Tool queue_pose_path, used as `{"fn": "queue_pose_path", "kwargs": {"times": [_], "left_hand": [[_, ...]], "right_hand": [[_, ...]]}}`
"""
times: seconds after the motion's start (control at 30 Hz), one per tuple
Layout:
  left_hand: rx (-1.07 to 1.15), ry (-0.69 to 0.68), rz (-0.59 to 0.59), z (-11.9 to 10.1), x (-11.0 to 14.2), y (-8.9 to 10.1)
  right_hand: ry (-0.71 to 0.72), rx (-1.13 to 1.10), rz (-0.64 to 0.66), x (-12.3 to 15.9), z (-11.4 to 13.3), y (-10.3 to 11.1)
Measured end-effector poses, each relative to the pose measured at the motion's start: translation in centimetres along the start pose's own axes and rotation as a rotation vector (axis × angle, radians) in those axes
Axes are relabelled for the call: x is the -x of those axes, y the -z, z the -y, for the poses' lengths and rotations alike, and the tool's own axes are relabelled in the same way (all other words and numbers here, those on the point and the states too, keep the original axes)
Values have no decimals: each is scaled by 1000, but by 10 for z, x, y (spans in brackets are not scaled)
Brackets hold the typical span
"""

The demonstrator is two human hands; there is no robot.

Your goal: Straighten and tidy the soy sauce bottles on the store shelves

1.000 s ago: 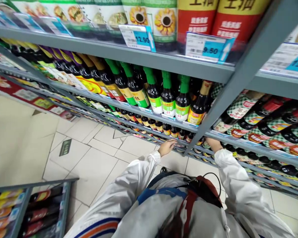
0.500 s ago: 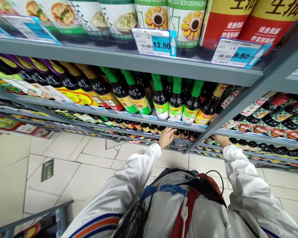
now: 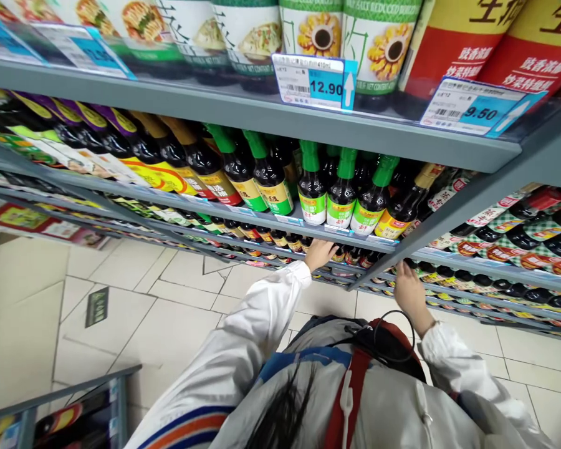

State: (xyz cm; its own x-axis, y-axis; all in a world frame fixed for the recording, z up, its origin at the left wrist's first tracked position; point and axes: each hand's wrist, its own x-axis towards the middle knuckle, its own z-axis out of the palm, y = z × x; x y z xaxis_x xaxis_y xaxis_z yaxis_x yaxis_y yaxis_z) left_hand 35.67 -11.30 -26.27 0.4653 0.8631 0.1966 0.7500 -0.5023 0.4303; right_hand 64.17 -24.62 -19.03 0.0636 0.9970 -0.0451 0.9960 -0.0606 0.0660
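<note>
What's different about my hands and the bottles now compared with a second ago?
Your right hand has drawn back from beside the post toward your body, and its fingers show more fully. I can't see it holding anything. Your left hand stays by the small bottles, and the green-capped bottles stand as before.

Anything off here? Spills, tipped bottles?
Nothing stands out. The green-capped soy sauce bottles stand in a row; no spill shows on the visible floor tiles. The slant toward the picture edges looks like lens distortion. Small bottles by the left hand are partly hidden: can't tell.
</note>
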Motion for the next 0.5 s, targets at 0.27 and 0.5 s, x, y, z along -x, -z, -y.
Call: {"fn": "queue_pose_path", "kwargs": {"times": [0.27,0.5], "left_hand": [[199,-40,10,-2,-35,-9],[250,-18,-38,4,-44,-15]], "right_hand": [[-13,-129,14,-41,97,14],[-29,-168,-34,-91,109,-26]]}}
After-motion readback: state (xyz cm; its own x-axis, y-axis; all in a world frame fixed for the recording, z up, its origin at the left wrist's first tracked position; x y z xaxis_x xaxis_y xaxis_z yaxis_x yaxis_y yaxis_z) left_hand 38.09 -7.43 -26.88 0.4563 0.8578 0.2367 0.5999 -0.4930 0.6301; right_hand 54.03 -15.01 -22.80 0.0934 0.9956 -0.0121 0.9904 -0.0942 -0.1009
